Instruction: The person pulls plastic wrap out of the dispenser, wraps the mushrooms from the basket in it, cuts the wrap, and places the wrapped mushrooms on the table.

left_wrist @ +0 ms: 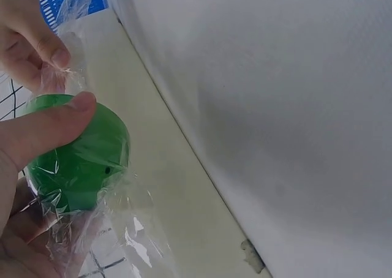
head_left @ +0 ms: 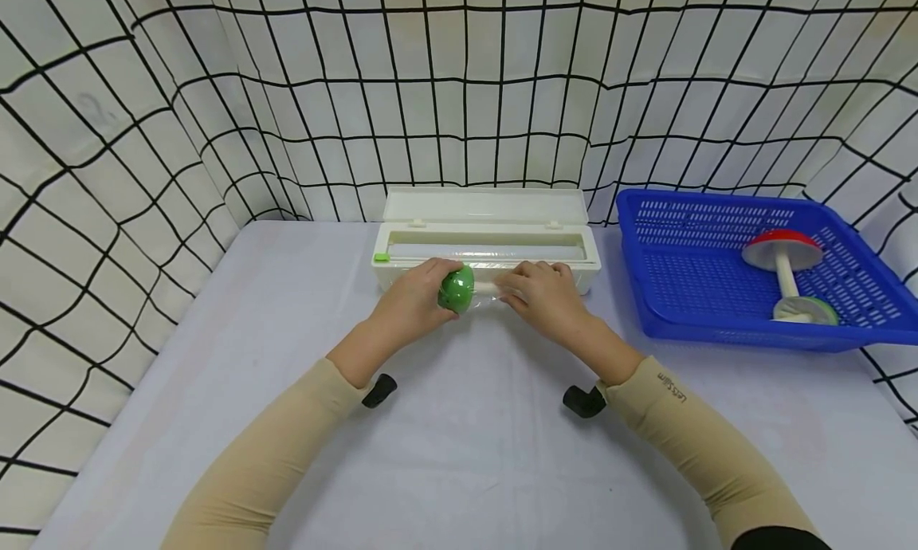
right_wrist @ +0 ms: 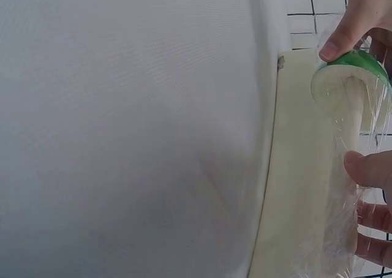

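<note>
A toy mushroom (head_left: 456, 289) with a glossy green cap and pale stem lies sideways in front of the white cling film dispenser (head_left: 590, 269). Clear cling film (left_wrist: 139, 238) is wrapped around it, with loose folds hanging past the cap. My left hand (head_left: 419, 295) grips the cap, thumb on one side and fingers on the other. At the stem end, my right hand (head_left: 548, 299) holds the film-covered stem (right_wrist: 350, 122) between thumb and fingers. The dispenser's lid (head_left: 488, 206) is raised, and a film roll (head_left: 488, 252) shows inside.
A blue plastic basket (head_left: 717, 332) stands to the right of the dispenser. It holds a red-capped toy mushroom (head_left: 782, 251) and another with a green-edged cap (head_left: 817, 311). Black netting (head_left: 466, 80) over white cloth encloses the back and sides of the white-covered table (head_left: 488, 454).
</note>
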Demonstrator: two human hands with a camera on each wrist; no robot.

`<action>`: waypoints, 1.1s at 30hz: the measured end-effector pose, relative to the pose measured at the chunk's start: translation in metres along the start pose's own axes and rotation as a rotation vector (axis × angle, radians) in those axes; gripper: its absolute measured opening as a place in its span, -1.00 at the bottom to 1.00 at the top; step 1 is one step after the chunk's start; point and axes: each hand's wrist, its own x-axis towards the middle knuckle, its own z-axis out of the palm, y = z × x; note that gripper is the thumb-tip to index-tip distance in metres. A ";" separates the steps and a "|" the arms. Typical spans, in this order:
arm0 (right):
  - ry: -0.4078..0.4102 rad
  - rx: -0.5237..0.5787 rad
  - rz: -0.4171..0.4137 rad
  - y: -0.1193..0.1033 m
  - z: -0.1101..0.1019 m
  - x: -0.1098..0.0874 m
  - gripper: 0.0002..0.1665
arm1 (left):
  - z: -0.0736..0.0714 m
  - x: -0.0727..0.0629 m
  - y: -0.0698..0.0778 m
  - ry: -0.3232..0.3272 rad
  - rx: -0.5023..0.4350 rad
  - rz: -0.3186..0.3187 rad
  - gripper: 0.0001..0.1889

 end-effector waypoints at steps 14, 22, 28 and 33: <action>0.029 -0.006 -0.024 0.000 0.002 -0.001 -0.71 | -0.002 0.000 -0.003 -0.051 -0.095 -0.102 -0.26; 0.033 -0.036 -0.020 0.001 0.004 0.001 -0.71 | 0.000 0.002 -0.003 -0.061 -0.099 -0.119 -0.26; 0.021 -0.074 -0.027 0.000 0.004 0.003 -0.71 | 0.002 0.003 -0.003 -0.047 -0.088 -0.119 -0.26; 0.051 -0.074 -0.039 0.002 0.004 0.004 -0.73 | 0.006 0.001 -0.003 -0.035 -0.045 -0.101 -0.27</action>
